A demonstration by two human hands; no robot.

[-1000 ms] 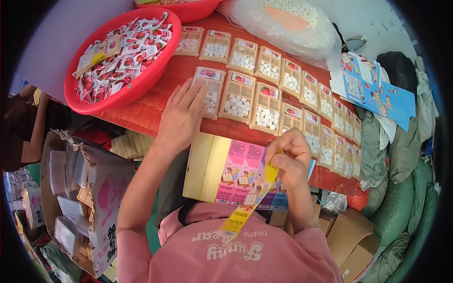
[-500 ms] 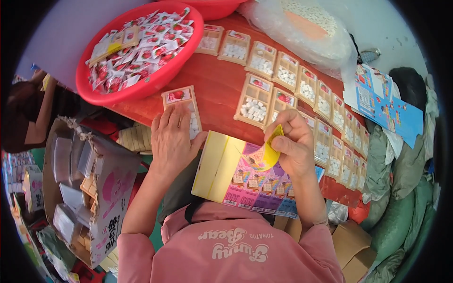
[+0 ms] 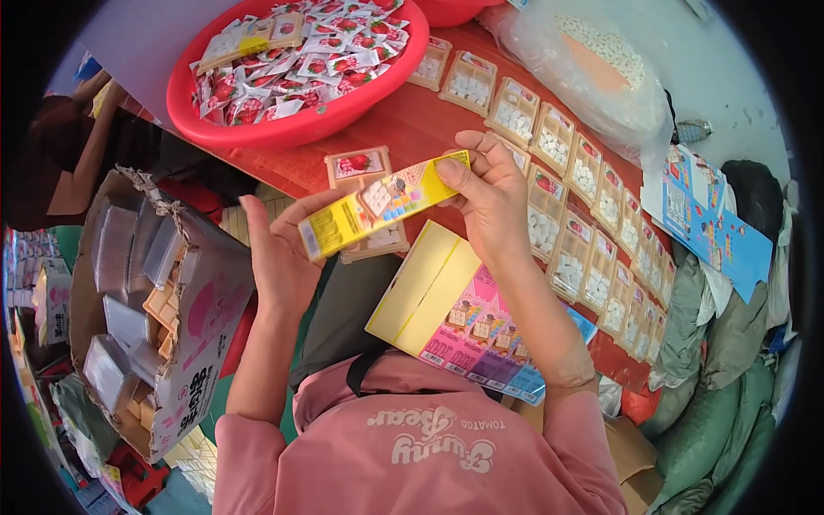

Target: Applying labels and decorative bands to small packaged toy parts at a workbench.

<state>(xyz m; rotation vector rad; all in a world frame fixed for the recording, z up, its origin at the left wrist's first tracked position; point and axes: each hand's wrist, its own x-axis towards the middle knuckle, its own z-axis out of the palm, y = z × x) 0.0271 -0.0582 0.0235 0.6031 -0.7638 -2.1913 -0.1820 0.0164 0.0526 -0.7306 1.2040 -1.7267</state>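
A long yellow printed sticker (image 3: 386,202) is stretched slantwise between my hands. My right hand (image 3: 491,193) pinches its upper right end between thumb and fingers. At the lower left end, my left hand (image 3: 290,253) is open, its fingers against the sticker and its thumb standing apart. Partly hidden behind the sticker, a beige compartment tray (image 3: 359,163) on the table's edge holds a strawberry-printed sachet and white pieces. Beneath my right forearm, a sticker sheet (image 3: 446,300) lies on my lap, its left part bare pale-yellow backing and the rest purple, pink and blue stickers.
Rows of filled trays (image 3: 554,137) cover the right of the red table (image 3: 339,137). A red basin (image 3: 296,133) of sachets stands far left, with a tray on top. Beyond lies a clear bag (image 3: 592,77) of white pieces. A carton (image 3: 202,335) with clear lids stands at left.
The sticker, partly curled over the sheet before, is now lifted off and held flat. My left hand has left the tray for the sticker's end. The view has shifted.
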